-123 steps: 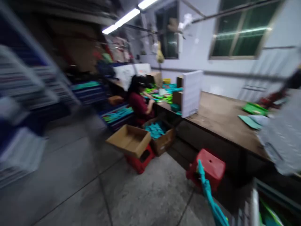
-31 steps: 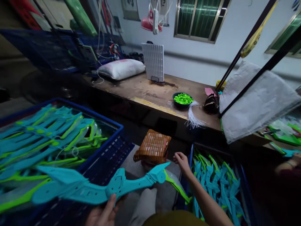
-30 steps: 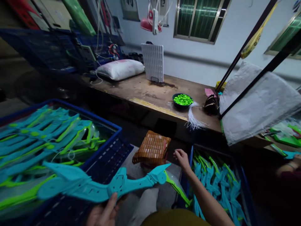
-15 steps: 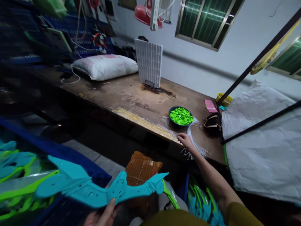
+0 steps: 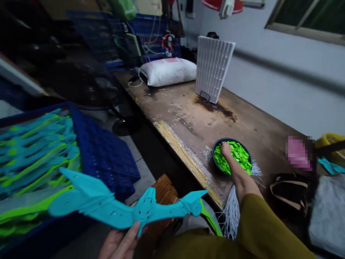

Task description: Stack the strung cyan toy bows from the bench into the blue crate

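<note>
My left hand grips a turquoise plastic toy bow near its middle, the thumb lying on its face. The bow is held level across the lower view, with bright green parts showing beyond its right end. On the bench, my right hand is inside a dark round bowl full of small flat bright green plastic pieces. Its fingers are bent down among the pieces, and whatever they pinch is hidden.
At left stands a blue crate heaped with similar turquoise and green bows. White strings hang over the edge of the bench. A white sack and an upright ribbed white panel are farther back.
My right hand has moved from the bench's front edge into the bowl of green pieces. The view has swung left and the left hand still holds the bow.
</note>
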Motion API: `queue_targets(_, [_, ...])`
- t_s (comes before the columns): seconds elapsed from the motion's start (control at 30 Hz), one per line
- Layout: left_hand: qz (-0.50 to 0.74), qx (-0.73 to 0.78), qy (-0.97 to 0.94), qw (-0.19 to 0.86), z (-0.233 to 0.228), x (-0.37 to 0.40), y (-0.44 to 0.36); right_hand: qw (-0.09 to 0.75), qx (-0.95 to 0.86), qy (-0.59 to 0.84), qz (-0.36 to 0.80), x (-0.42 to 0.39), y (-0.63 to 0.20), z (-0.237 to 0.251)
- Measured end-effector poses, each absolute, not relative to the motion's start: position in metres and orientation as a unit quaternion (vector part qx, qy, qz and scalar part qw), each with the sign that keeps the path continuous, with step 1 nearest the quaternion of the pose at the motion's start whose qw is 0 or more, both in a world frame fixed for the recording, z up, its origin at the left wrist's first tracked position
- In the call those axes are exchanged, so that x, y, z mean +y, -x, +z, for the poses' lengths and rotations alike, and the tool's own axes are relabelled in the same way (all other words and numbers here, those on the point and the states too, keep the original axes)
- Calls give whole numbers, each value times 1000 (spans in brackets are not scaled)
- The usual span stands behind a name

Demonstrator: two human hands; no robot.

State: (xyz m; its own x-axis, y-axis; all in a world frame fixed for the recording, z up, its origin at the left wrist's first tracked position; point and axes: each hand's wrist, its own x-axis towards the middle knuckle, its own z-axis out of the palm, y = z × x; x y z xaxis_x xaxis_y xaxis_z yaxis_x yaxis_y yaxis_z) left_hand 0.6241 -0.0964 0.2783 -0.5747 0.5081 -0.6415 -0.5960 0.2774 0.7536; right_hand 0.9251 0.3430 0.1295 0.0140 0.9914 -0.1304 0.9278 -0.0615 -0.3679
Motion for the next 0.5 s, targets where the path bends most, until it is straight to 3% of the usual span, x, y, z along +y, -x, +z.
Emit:
queue_targets(0.17, [651,632,26,420,305,-72,-650,42,-706,688,163,342,-931,142])
queue_targets(0.37, [695,589,-31,411,282,-61,-661,88,-719,672,155,342,-930,172])
queue_targets(0.43, [694,587,-58,413,272,-56,-665,118,-733,637,205,327,-918,192])
queue_targets(0.5, [688,591,-84,412,266,-48,-669,172,-762,528,333,295,-899,221])
